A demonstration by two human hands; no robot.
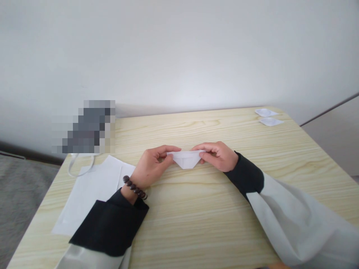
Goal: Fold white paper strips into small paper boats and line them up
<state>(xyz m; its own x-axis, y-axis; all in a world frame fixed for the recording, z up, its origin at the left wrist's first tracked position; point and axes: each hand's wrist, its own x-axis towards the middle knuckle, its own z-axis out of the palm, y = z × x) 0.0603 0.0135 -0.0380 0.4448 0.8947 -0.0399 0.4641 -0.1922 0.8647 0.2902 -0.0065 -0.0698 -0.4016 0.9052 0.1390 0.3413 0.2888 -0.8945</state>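
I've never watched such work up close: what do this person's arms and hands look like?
The ungloved left hand has a dark brown bracelet of round beads behind it; the right hand is ungloved too. Pale grey fabric sleeves end in black cuffs.

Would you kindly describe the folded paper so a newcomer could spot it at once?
Find the pale wooden table. Near its middle, the left hand and right hand each pinch one end of the small white folded paper. Unlike the larger sheets at left and the two small pieces at the far right corner, it alone is held.
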